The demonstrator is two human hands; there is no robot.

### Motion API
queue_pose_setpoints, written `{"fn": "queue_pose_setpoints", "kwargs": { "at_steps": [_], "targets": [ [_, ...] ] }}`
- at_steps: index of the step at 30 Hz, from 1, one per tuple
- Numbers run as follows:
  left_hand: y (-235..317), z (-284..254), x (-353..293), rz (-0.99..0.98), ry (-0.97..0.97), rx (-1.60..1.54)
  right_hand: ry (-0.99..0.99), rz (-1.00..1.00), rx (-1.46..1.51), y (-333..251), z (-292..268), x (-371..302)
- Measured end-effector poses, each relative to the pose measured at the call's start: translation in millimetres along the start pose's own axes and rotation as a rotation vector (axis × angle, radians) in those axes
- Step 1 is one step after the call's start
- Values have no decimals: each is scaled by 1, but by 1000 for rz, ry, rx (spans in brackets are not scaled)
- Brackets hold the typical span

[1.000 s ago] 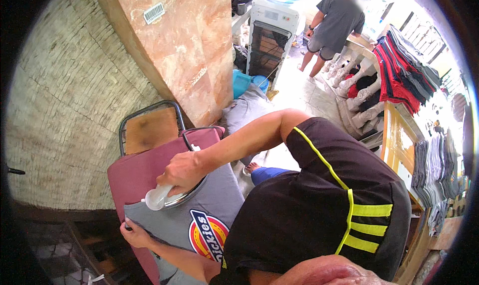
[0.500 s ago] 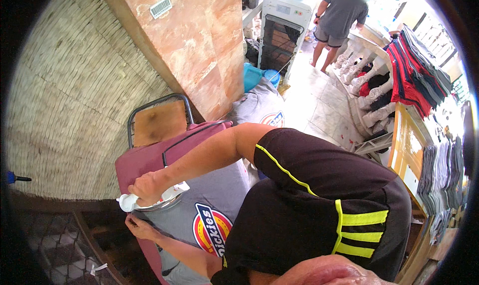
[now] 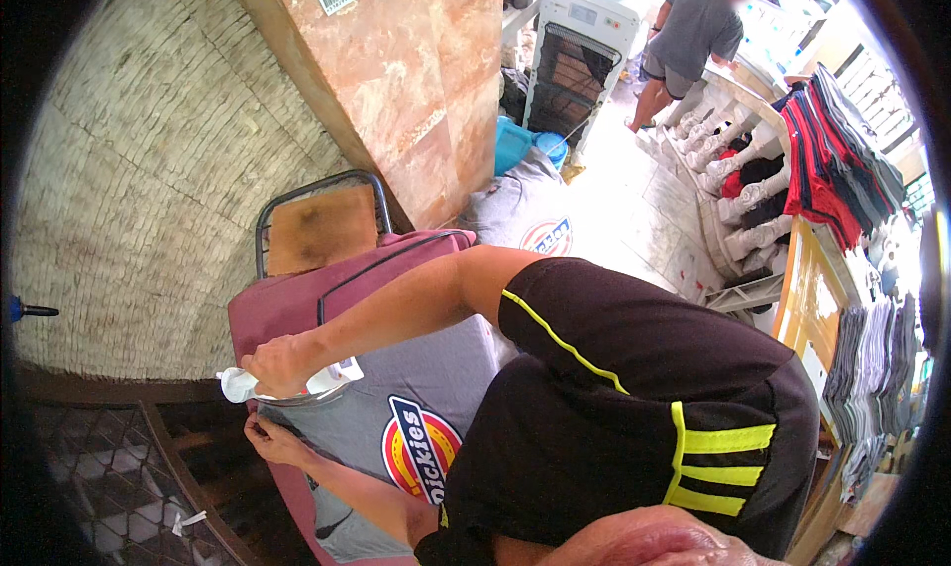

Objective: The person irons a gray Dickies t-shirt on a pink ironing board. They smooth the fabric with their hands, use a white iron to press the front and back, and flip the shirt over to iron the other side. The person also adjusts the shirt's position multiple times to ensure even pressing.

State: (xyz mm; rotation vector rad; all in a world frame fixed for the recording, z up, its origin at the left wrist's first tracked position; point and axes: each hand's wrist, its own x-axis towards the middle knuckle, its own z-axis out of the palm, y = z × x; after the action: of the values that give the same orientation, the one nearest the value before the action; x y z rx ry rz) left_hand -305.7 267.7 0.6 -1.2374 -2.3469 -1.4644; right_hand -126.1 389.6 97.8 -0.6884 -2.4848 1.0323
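Observation:
A grey T-shirt (image 3: pixel 381 393) with a round red, yellow and blue print lies spread over a padded ironing board (image 3: pixel 287 269) with a maroon cover. My right hand (image 3: pixel 282 365) is wrapped round the handle of a white clothes iron (image 3: pixel 238 385), which rests on the shirt near its far-left edge. Just below the iron, my left hand (image 3: pixel 280 441) is at the shirt's edge, its fingers bent and pinching the cloth. The iron's metal base shows partly under my right hand.
A brown scorched pad (image 3: pixel 322 234) sits on the board's metal end frame. Beyond it stands a marbled pillar (image 3: pixel 406 101). Another grey shirt (image 3: pixel 525 209), a white water dispenser (image 3: pixel 580 46) and a person (image 3: pixel 698 36) are farther off. Folded clothes (image 3: pixel 832 155) are stacked on the right railing.
The iron and my right hand have shifted slightly left along the shirt's edge. My left hand stays close beneath. The far person has turned and leans more toward the counter.

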Motion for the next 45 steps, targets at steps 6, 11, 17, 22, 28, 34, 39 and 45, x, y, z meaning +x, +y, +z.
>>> {"fn": "queue_pose_setpoints", "kwargs": {
  "at_steps": [6,11,17,22,28,34,39,45],
  "targets": [
    [1,-1,0,0,9,-18,15,13,40,-2,1,-2],
    [-8,-1,0,15,5,-6,-28,25,36,-5,-4,-7],
    [1,11,10,-5,-14,42,41,50,-8,1,-9,2],
    [26,19,18,-44,-2,15,-108,-232,-413,30,-24,6],
    [-2,11,1,-54,77,57,-42,-56,-292,15,-23,-10],
    [-3,8,-3,-160,100,-55,-59,-96,-209,27,-20,1],
    [-15,11,1,-152,56,-154,-38,-181,-170,34,-22,-8],
    [-4,15,7,-138,64,-78,34,-218,-308,39,-7,47]
  ]
}}
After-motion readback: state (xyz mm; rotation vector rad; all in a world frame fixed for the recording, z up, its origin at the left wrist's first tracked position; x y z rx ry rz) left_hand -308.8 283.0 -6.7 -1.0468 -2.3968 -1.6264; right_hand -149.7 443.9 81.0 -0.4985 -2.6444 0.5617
